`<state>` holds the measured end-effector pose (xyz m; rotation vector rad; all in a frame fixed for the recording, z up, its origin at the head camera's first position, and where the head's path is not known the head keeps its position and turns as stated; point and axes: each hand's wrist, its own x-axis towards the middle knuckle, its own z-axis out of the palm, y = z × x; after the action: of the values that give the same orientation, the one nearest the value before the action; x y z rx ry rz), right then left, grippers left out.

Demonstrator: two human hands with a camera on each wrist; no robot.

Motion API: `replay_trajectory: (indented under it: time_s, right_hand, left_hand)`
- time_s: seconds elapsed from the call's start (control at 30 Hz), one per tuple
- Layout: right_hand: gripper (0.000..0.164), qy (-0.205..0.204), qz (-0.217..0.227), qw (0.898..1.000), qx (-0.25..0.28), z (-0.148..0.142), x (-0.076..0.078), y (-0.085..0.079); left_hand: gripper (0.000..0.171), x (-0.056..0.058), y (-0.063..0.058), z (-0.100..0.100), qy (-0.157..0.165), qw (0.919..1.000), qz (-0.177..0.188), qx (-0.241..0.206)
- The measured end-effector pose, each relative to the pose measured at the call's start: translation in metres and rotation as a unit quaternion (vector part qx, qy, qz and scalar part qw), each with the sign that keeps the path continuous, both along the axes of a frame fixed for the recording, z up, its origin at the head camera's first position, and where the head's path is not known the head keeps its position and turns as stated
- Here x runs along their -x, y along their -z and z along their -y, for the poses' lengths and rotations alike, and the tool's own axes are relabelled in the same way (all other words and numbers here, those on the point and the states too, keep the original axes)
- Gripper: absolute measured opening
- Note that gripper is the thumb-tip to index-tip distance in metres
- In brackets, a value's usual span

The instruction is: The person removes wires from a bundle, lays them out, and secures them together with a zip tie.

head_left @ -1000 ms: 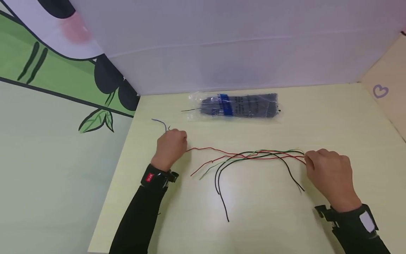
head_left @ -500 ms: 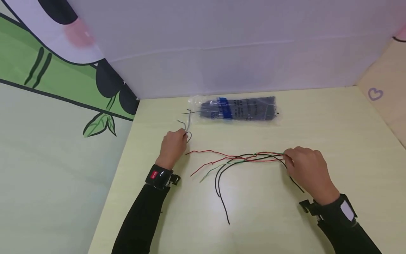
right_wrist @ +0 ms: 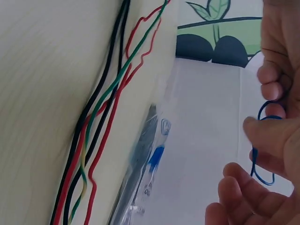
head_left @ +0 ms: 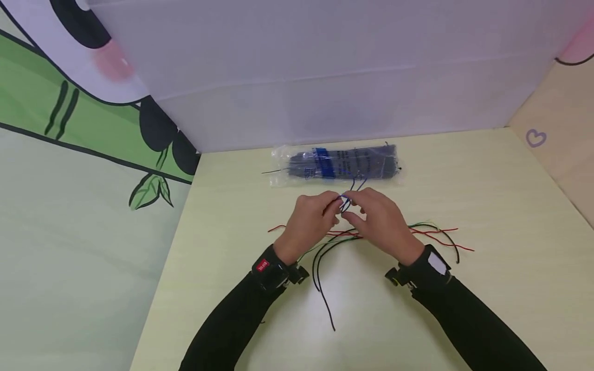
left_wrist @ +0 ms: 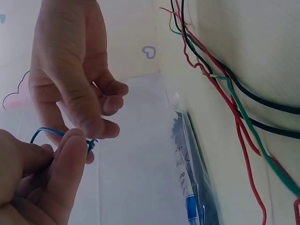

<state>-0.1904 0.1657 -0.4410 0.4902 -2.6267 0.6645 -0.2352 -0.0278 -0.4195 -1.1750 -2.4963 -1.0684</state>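
Note:
A thin blue wire (head_left: 346, 205) is looped between both hands above the middle of the table. My left hand (head_left: 312, 219) pinches it between thumb and fingers, as the left wrist view shows close up. From the right, my right hand (head_left: 382, 221) meets it with curled fingers at the loop, its thumb tip somewhat apart below. Two free ends of the wire point up past the fingertips. Beneath the hands lies a loose bundle of red wires (left_wrist: 215, 85), black wires (head_left: 327, 304) and a green wire (right_wrist: 123, 65), its middle partly covered by the hands.
A clear plastic bag (head_left: 345, 163) of dark thin strips with a blue band lies at the back of the pale table (head_left: 394, 319). Behind it rises a pale lilac panel (head_left: 297, 93). A side panel with a purple heart (head_left: 535, 137) stands at the right.
My right hand has let go of the wire bundle's right end and moved left to the blue wire. My left hand has brought the blue wire rightward from the table's left side.

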Motion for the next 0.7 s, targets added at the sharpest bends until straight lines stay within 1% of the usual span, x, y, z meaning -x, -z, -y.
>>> replay_trajectory:
  time_s: [0.1, 0.17, 0.23, 0.33, 0.4, 0.47, 0.53, 0.6, 0.63, 0.67, 0.7]
  right_hand:
    - [0.041, 0.013, -0.062, 0.996, -0.058, -0.002, 0.002, 0.006]
    - [0.042, 0.013, -0.087, 0.993, -0.077, -0.004, 0.003, 0.01]
    - [0.042, 0.0, -0.095, 0.994, -0.062, -0.003, 0.003, 0.013]
    - [0.034, -0.024, -0.102, 0.994, -0.014, -0.001, 0.003, 0.016]
    - [0.021, -0.04, -0.114, 0.992, 0.024, 0.002, 0.002, 0.018]
    - [0.009, -0.047, -0.124, 0.99, 0.056, 0.003, 0.002, 0.02]
    - [0.004, -0.055, -0.131, 0.986, 0.089, 0.003, 0.001, 0.022]
    - [0.006, -0.061, -0.146, 0.981, 0.116, -0.001, 0.001, 0.024]
    - [0.007, -0.064, -0.153, 0.978, 0.126, -0.003, 0.001, 0.025]
    - [0.007, -0.064, -0.162, 0.976, 0.13, -0.007, 0.001, 0.026]
    - [0.009, -0.066, -0.171, 0.975, 0.128, -0.011, 0.001, 0.027]
  left_hand:
    - [0.014, -0.001, 0.002, -0.002, 0.009, 0.9999, 0.006, -0.004]
    - [0.013, -0.001, 0.004, -0.001, 0.007, 0.9997, 0.019, -0.01]
    - [0.013, 0.0, 0.007, -0.002, 0.003, 0.9992, 0.033, -0.024]
    - [0.014, 0.0, 0.01, -0.003, 0.0, 0.9976, 0.048, -0.049]
    - [0.014, 0.001, 0.011, -0.004, 0.003, 0.9969, 0.051, -0.06]
    - [0.014, 0.002, 0.01, -0.005, 0.006, 0.9973, 0.044, -0.059]
    - [0.015, 0.005, 0.008, -0.005, 0.006, 0.9989, 0.014, -0.043]
    - [0.016, 0.008, 0.006, -0.003, 0.001, 0.9993, -0.037, -0.01]
    - [0.015, 0.01, 0.004, -0.002, -0.006, 0.9973, -0.071, 0.014]
    - [0.014, 0.012, 0.004, 0.0, -0.015, 0.9935, -0.104, 0.042]
    - [0.013, 0.014, 0.003, 0.003, -0.024, 0.988, -0.134, 0.073]
